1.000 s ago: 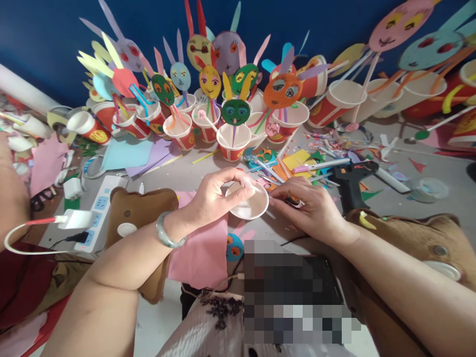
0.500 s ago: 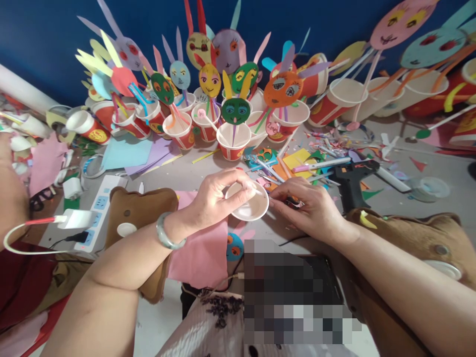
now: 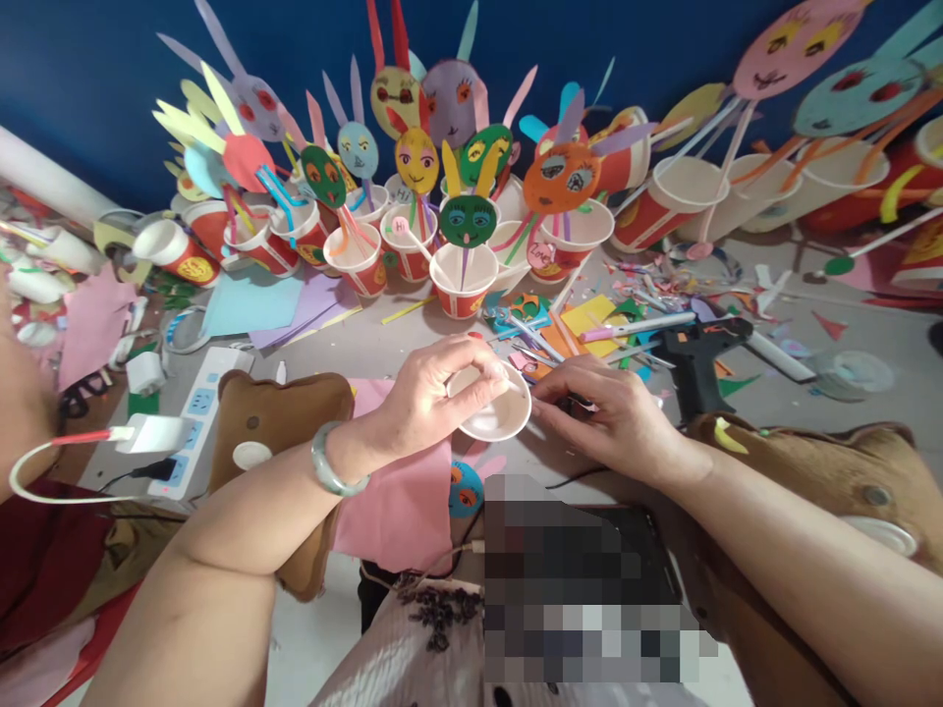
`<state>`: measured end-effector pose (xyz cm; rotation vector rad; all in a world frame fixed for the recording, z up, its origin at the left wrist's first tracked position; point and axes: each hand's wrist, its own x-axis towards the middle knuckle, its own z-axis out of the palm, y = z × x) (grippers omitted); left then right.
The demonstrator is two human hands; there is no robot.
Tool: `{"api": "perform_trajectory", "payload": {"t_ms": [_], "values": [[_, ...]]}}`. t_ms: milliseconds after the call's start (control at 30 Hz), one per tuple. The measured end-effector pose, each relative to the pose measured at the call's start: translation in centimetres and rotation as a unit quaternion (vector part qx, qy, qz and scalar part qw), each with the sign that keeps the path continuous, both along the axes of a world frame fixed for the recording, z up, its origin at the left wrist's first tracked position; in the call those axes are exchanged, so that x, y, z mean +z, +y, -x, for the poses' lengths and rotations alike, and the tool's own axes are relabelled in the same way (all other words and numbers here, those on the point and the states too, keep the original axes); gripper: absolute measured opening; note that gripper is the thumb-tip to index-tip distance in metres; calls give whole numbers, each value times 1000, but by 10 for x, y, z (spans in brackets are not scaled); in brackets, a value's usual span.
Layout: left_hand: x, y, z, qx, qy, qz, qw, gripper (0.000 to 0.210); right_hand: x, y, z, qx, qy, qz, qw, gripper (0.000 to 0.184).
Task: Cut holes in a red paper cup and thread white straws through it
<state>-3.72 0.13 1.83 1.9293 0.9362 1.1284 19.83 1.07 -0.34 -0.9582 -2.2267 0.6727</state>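
Observation:
A white paper cup [image 3: 495, 417], its mouth facing me, is in front of me at the middle of the table. My left hand [image 3: 449, 388] is closed on it, with thumb and fingertips reaching over the rim into the inside. Just right of the cup, my right hand [image 3: 608, 407] is closed, its thumb and forefinger tips at the cup's outer wall; what they pinch is too small to make out. Below the cup, a blue paper rabbit face [image 3: 466, 489] with orange eyes lies beside a pink paper sheet [image 3: 398, 491].
Red-and-white paper cups [image 3: 463, 285] with paper rabbit faces stand along the back. Paper scraps [image 3: 541, 324] lie in front of them. A black glue gun [image 3: 693, 363] is at right, a power strip [image 3: 193, 422] at left. Brown cushions [image 3: 287, 432] lie at both sides.
Almost nothing differs. The cup and both hands stay in place, with only a slight shift of my right hand's fingers at the cup wall.

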Motion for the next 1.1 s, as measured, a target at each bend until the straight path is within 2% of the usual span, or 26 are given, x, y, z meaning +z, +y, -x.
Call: {"api": "perform_trajectory", "payload": {"t_ms": [267,567,900,1100], "values": [[-4,1,2,-4,3,-17,1000,14,-10,1,-3,19,17,-5,1000,9],[0,0,1,0,-4,20,1000,12,-7,1,-1,21,12,-5,1000,10],[0,0,1,5,5,-15,1000,10,-8,1,-2,20,10,0,1000,10],[0,1,2,-10,-1,-9,1000,10,-8,2,-1,24,7,4,1000,12]]}}
